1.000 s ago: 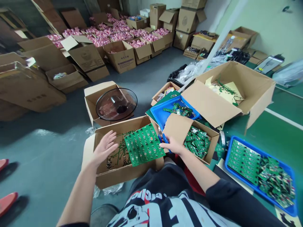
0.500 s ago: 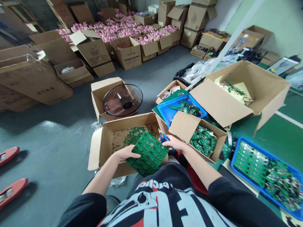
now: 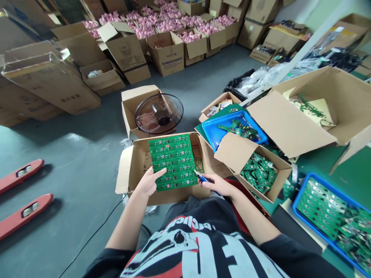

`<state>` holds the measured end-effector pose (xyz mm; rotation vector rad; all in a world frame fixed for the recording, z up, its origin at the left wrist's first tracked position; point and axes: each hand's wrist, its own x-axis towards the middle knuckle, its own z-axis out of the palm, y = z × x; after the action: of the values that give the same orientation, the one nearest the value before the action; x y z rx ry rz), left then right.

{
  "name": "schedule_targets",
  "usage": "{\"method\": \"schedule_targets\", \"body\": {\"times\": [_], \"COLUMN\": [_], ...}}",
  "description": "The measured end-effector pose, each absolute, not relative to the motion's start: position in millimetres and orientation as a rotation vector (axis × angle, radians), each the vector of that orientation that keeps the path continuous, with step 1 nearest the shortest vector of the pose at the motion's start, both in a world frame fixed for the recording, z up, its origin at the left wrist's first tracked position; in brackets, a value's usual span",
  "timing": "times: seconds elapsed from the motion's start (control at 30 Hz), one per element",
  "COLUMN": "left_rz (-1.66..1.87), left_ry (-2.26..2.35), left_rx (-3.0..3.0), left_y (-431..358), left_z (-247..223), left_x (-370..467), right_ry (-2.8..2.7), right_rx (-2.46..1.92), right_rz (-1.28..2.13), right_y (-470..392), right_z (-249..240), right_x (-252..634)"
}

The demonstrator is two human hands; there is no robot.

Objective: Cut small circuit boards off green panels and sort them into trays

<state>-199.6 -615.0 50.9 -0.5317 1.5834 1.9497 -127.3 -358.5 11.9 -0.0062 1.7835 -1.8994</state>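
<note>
My left hand (image 3: 148, 183) is closed on the lower left edge of a green circuit board panel (image 3: 173, 160), its thumb lying over the front. Rows of small components cover the panel, which is held up above an open cardboard box (image 3: 125, 174). My right hand (image 3: 219, 184) grips blue-handled cutting pliers (image 3: 202, 177). The tips of the pliers are at the panel's lower right edge; whether they touch it I cannot tell. Green board strips (image 3: 198, 164) lie in the box behind the panel.
On the right, a cardboard box (image 3: 247, 144) holds many small boards. Blue trays (image 3: 213, 131) with boards stand behind it and at far right. A fan guard (image 3: 159, 114) rests on a box ahead. Red pallet-truck forks (image 3: 26, 212) lie left; a black cable (image 3: 92, 235) crosses the floor.
The panel has turned from a slanted position to nearly square and risen over the box. The pliers have come to its lower right edge. My view has shifted slightly.
</note>
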Motion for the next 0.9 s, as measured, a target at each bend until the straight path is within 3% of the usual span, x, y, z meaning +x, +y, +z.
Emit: {"method": "schedule_targets", "body": {"times": [0.57, 0.9], "left_rz": [2.005, 1.891], "left_ry": [1.641, 2.174], "left_rx": [-0.525, -0.351], "left_y": [-609.8, -604.6], "left_z": [79.6, 65.1], "left_x": [-188.6, -184.6], "right_ry": [1.829, 2.156], "right_rx": [-0.019, 0.103], "right_rz": [-1.831, -1.685], "right_y": [-356.3, -367.4], "right_z": [24.9, 10.9], "right_x": [-129.5, -128.2]}}
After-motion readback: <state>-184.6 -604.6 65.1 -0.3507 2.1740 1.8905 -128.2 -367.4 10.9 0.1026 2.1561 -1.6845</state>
